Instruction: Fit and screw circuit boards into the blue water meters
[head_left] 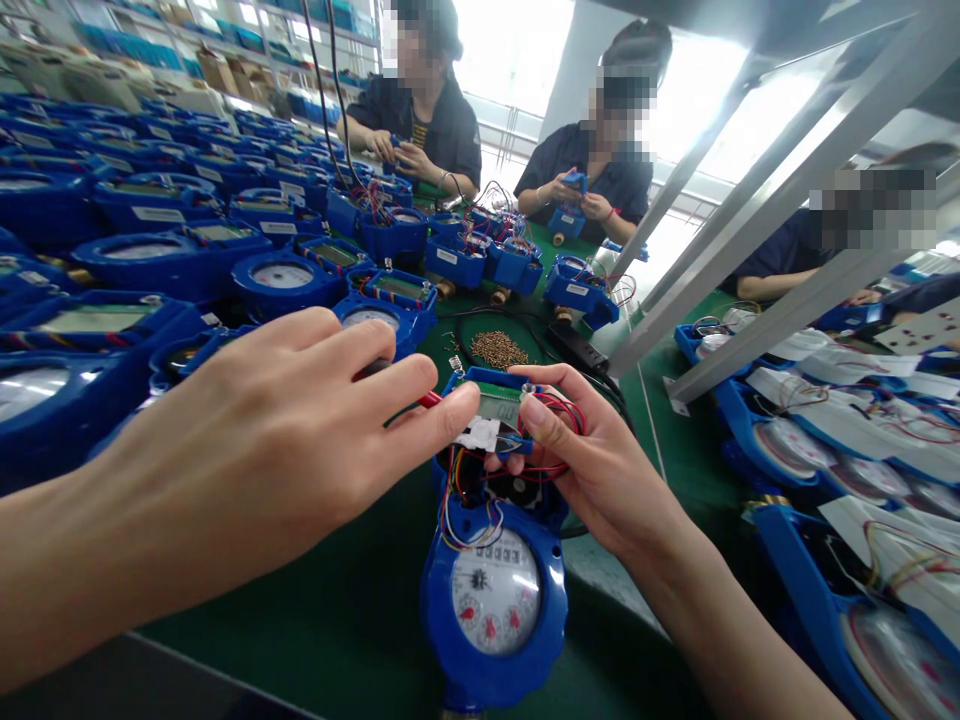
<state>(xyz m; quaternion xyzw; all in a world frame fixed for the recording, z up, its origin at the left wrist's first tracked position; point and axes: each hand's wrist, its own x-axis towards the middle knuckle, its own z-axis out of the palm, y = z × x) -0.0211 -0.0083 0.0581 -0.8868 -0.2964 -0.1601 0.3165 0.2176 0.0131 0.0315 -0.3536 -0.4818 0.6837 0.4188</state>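
A blue water meter (491,655) lies on the green table in front of me, its round dial facing up. My right hand (574,440) is closed on a display module (501,408) with a small LCD, held over the meter's open upper compartment; red wires (559,425) loop beside its fingers. My left hand (322,420) is closed on a slim black-and-red tool (429,399), mostly hidden by the fingers. Next to the left thumb is a white piece (480,433) at the module's lower edge. Thin coloured wires (456,475) run down into the meter housing.
Many blue meters (165,255) crowd the left side. Small brass-coloured screws (499,349) lie in a pile beyond my hands, near a black power strip (577,345). Metal frame bars (750,190) slant across the right, with more open meters (825,440) beyond. Co-workers (420,130) sit opposite.
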